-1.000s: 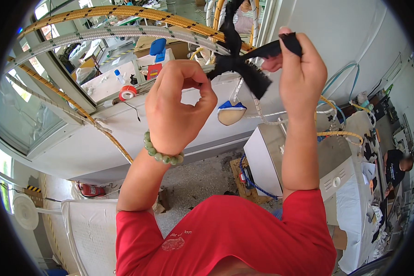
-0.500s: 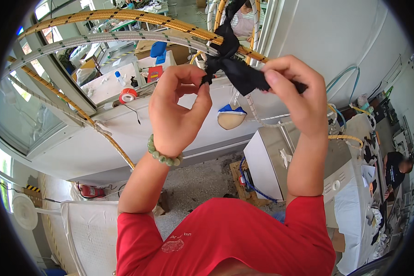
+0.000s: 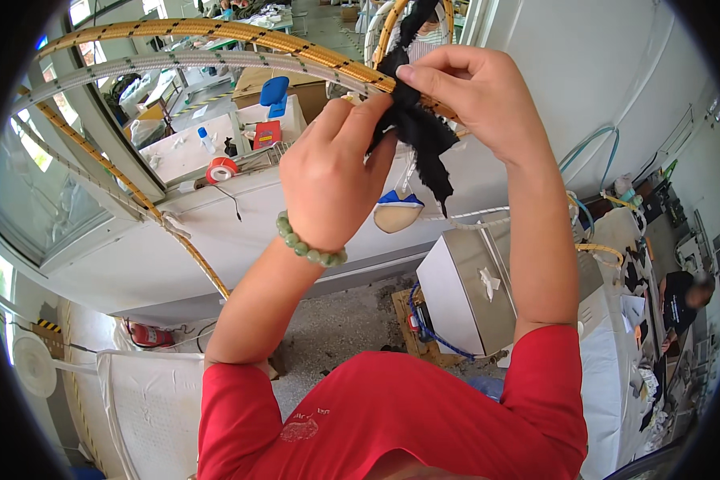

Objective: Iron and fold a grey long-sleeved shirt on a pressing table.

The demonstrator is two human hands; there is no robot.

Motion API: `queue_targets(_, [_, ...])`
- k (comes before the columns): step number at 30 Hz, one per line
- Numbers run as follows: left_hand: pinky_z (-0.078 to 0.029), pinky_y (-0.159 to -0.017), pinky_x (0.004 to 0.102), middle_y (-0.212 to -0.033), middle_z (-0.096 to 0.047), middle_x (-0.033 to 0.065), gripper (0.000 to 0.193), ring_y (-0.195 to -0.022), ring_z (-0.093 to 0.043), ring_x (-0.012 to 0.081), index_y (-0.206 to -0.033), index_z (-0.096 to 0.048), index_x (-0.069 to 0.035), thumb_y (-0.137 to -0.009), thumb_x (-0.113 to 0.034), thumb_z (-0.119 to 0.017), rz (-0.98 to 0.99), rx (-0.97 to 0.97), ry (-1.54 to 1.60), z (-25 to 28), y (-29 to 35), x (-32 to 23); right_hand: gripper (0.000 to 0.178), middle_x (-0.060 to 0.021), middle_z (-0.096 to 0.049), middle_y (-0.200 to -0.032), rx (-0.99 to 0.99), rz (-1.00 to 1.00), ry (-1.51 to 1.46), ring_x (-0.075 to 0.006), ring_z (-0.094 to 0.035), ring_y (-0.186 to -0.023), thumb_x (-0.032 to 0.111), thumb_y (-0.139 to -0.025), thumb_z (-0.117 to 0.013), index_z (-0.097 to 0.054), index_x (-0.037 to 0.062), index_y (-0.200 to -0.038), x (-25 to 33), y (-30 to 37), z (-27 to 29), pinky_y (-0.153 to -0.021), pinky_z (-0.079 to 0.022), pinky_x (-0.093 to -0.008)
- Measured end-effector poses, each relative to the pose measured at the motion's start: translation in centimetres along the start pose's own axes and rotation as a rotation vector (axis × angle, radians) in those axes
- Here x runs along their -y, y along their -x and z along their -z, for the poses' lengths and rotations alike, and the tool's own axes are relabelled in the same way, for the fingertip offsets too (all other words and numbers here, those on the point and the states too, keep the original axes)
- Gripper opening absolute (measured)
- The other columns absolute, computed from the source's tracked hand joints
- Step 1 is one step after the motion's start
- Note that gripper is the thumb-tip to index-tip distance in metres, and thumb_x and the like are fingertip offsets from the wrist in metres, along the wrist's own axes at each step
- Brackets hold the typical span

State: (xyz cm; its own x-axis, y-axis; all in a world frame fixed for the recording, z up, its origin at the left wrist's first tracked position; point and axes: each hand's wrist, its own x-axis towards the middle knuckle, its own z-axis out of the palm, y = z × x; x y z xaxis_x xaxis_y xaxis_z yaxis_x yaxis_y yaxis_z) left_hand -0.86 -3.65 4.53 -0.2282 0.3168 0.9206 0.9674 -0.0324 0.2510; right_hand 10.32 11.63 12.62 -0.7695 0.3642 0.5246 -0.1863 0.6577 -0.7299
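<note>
The black cloth strip (image 3: 426, 140) is in front of you near the top of the view, gathered in a bunch where the orange cord (image 3: 216, 30) and the white cord (image 3: 216, 60) come in from your left. It lies just right of your left hand (image 3: 340, 172) and just left of your right hand (image 3: 488, 108); both hands are at the bunch, so neither is clearly nearer.

The strip's long axis runs roughly up and down the view, crossing the cords. One length rises past the bunch to the upper edge, leaning slightly right; below, ragged tails point down and to the right, the longest ending right of the blue and cream piece (image 3: 398, 214).

Your left thumb and fingers are closed on cloth at the bunch's left side. Your right thumb and forefinger are narrow at its upper right, beside the orange cord; whether cloth is pinched between them, you cannot tell.
</note>
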Motion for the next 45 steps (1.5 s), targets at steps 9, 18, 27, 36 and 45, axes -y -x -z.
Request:
queue_targets(9, [-0.050,-0.059,0.0375,-0.084,-0.063,0.0066,0.035,-0.068,-0.063,0.0271,-0.115,-0.066,-0.009,-0.081,-0.006,-0.074,-0.103,0.075,-0.050,0.7,-0.3,-0.2,0.019,0.0045,-0.064,-0.076,-0.266,0.158,0.009,-0.0006,-0.053,-0.068,0.018,-0.094,-0.076,-0.073,-0.0014,-0.093,-0.4,-0.2,-1.4,-0.058,-0.038,-0.0188])
queue_targets(18, [-0.052,-0.062,0.0397,-0.086,-0.065,0.0106,0.035,-0.069,-0.064,0.0304,-0.119,-0.063,-0.007,-0.085,-0.005,-0.070,-0.063,0.163,-0.026,1.4,-0.1,-0.8,0.023,0.0041,-0.064,-0.076,-0.458,0.167,0.019,-0.0016,-0.053,-0.069,0.021,-0.095,-0.076,-0.073,-0.0015,-0.094,-0.7,-0.4,-1.2,-0.060,-0.039,-0.0202])
queue_targets(27, [-0.048,-0.058,0.0400,-0.077,-0.061,0.0084,0.033,-0.064,-0.061,0.0287,-0.119,-0.061,-0.005,-0.087,-0.002,-0.070,-0.027,0.147,0.077,1.6,0.3,-1.1,0.027,0.0026,-0.066,-0.077,-0.517,0.095,0.073,-0.0036,-0.054,-0.071,0.025,-0.094,-0.076,-0.074,-0.0017,-0.093,-0.8,-0.4,-0.7,-0.063,-0.043,-0.0220])
queue_targets(36, [-0.043,-0.052,0.0385,-0.067,-0.052,0.0052,0.031,-0.056,-0.056,0.0252,-0.114,-0.057,-0.003,-0.088,-0.001,-0.072,0.187,0.159,0.271,1.6,0.5,-2.3,0.030,0.0013,-0.065,-0.077,-0.536,0.107,0.100,-0.0036,-0.052,-0.067,0.028,-0.095,-0.075,-0.073,-0.0014,-0.093,-0.8,-0.9,-1.1,-0.061,-0.041,-0.0219])
queue_targets(45, [-0.044,-0.053,0.0381,-0.072,-0.056,0.0083,0.018,-0.059,-0.058,0.0246,-0.093,-0.061,-0.002,-0.089,-0.011,-0.077,0.088,0.061,0.180,1.0,-0.1,-1.6,0.026,0.0025,-0.061,-0.078,-0.257,-0.056,-0.349,-0.0014,-0.046,-0.060,0.029,-0.096,-0.073,-0.070,0.0035,-0.097,1.9,1.0,0.0,-0.048,-0.029,-0.0217])
